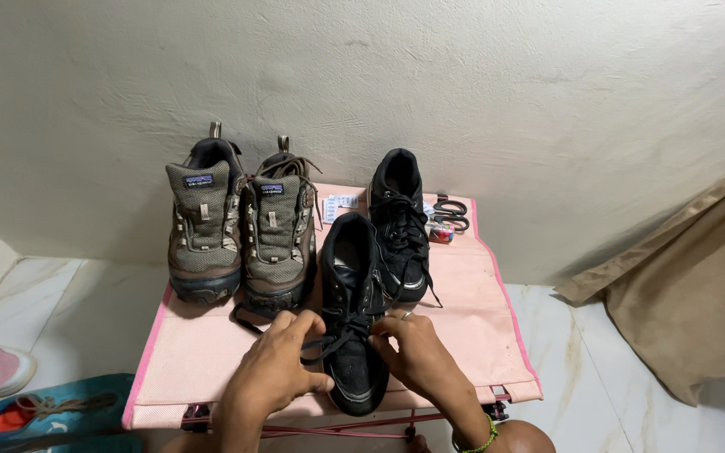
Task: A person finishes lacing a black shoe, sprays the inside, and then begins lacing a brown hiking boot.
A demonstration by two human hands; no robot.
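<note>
Pink folding table against a white plaster wall, marble floor below; left hand and right hand pinching laces of near black shoe.

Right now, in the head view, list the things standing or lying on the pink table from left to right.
Left brown hiking shoe → right brown hiking shoe → near black shoe, its laces in both hands → far black shoe → black scissors.
</note>
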